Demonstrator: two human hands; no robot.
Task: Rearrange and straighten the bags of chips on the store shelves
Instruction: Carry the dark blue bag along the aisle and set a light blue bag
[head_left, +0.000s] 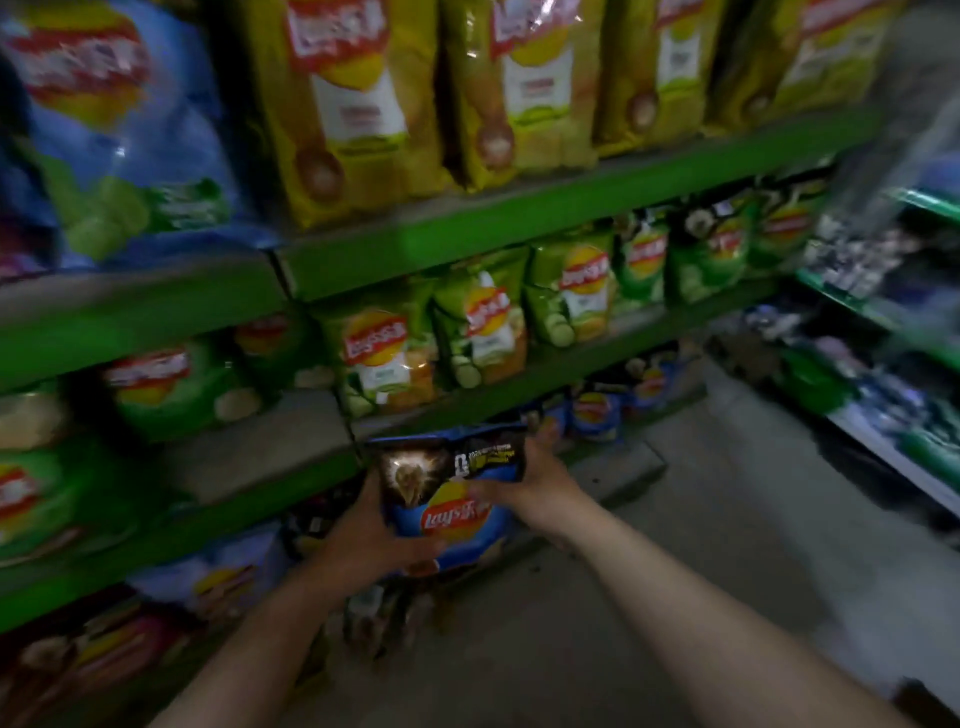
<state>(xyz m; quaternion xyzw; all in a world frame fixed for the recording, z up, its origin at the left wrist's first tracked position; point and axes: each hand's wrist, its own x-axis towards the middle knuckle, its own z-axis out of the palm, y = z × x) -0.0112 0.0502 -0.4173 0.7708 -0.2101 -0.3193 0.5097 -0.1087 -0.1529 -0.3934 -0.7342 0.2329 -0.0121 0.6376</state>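
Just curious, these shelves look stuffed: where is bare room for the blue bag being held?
Bare grey shelf board lies left of the blue bag, beside the green bags. The concrete floor to the right is open too. Crowded: the yellow bags on top, packed edge to edge.

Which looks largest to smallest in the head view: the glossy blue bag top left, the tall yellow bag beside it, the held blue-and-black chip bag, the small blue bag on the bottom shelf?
1. Glossy blue bag, near the camera, cropped.
2. Tall yellow bag, also cropped.
3. Blue-and-black chip bag.
4. Small blue bag, farthest away.
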